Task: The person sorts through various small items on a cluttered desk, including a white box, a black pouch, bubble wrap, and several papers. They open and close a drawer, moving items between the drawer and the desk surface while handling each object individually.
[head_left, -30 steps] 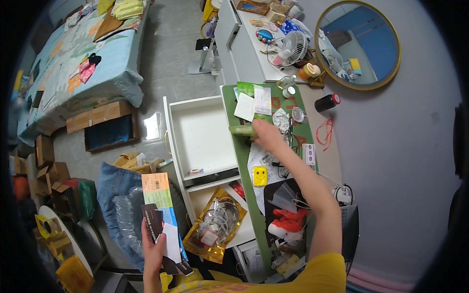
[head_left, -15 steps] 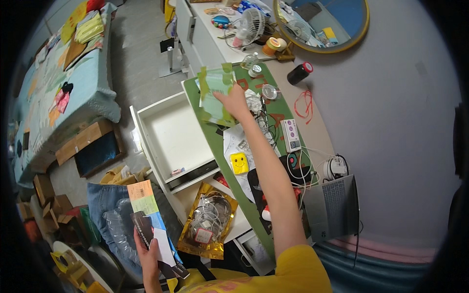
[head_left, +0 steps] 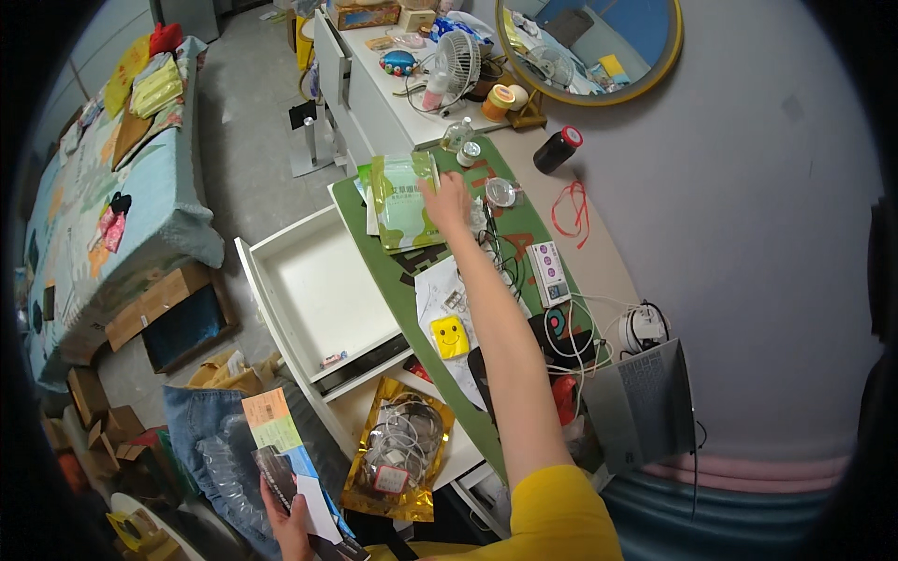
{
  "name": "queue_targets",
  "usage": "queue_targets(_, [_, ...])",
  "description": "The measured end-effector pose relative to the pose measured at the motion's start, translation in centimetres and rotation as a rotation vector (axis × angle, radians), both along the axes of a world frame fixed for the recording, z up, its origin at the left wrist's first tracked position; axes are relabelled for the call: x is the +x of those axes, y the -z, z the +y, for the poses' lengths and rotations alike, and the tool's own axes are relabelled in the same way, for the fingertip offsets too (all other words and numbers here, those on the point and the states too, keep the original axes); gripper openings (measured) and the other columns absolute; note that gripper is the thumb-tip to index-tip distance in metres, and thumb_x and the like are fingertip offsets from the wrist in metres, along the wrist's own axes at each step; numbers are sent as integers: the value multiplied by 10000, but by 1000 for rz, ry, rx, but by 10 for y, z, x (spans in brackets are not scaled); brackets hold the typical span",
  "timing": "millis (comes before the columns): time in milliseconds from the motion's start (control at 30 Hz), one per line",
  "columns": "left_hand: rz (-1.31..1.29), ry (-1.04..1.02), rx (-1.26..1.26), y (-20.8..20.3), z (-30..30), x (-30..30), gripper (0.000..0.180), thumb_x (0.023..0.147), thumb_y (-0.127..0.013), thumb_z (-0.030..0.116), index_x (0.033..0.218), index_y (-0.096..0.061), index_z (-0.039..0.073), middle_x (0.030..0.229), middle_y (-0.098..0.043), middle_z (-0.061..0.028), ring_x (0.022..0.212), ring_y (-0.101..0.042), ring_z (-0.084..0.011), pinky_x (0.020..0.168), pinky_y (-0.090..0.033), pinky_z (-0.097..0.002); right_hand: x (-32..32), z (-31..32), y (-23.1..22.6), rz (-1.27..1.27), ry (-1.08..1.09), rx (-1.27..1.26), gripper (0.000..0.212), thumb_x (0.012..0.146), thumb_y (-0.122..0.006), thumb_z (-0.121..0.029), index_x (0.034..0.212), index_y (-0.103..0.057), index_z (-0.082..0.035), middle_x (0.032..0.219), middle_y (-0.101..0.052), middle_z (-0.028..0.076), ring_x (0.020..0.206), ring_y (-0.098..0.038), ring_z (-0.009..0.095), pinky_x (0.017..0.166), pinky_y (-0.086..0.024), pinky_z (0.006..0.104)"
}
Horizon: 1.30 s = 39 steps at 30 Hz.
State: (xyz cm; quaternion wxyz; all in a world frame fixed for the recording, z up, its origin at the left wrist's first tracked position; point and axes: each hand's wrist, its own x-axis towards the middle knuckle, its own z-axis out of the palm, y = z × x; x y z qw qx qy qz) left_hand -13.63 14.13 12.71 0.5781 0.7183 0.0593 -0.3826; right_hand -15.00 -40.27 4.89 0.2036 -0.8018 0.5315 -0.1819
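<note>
Near the lower edge, my left hand (head_left: 288, 519) is closed around a bundle of papers and slim cartons. A leaflet in orange, green and blue (head_left: 274, 423) sticks up out of it, beside a black printed piece (head_left: 274, 465) and a white one. My right arm reaches across the desk to its far end. There my right hand (head_left: 449, 204) grips the right edge of a flat green-and-white packet (head_left: 400, 201), thumb on its front; the other fingers are partly hidden. Under the packet, edges of other flat packs or papers show at its left.
An open white drawer (head_left: 323, 280) juts out left of the green desk mat (head_left: 513, 224). Below it lies a gold bag of cables (head_left: 398, 449). A power strip (head_left: 548, 271), a yellow smiley item (head_left: 449, 337) and a laptop (head_left: 641, 402) are on the desk; a fan (head_left: 458, 64) stands beyond.
The packet in my right hand has come down flatter onto the desk's far end, and its printed front faces up more plainly. My left hand keeps its bundle. The view has shifted slightly.
</note>
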Motion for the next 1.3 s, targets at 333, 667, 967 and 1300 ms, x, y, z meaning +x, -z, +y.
queue_targets(333, [33,20,-85,12,-11,-5,692,769,-487,-69,1385,-201,62,1289,-401,-119,1106,-455,-217,922,-360,-303,-88,9,54,191,-148,-207,243,761,-546,-73,993,-563,-1,1111,-482,156,1086,-424,315,902,-373,397])
queue_targets(667, [34,106,27,-23,-23,-6,594,847,-518,32,1362,-225,-2,1330,-357,-136,1191,-366,-217,986,-282,-289,-85,-47,37,410,46,-135,376,829,-526,-316,1028,-566,0,1160,-462,137,1163,-395,289,1029,-111,600])
queue_targets(967, [-85,212,18,-5,-23,-9,589,849,-523,44,1362,-237,7,1325,-367,-132,1183,-375,-219,970,-304,-294,-57,-3,12,-119,-65,-214,443,739,-631,-173,1130,-491,-17,1046,-533,198,970,-495,353,843,-382,428])
queue_targets(1300, [-30,233,-31,-17,-33,-13,625,851,-534,55,1379,-200,24,1346,-339,-137,1190,-369,-225,972,-310,-303,-29,74,5,-19,-341,-285,251,787,-559,-114,997,-555,24,1355,-319,187,1287,-267,291,1061,-183,453])
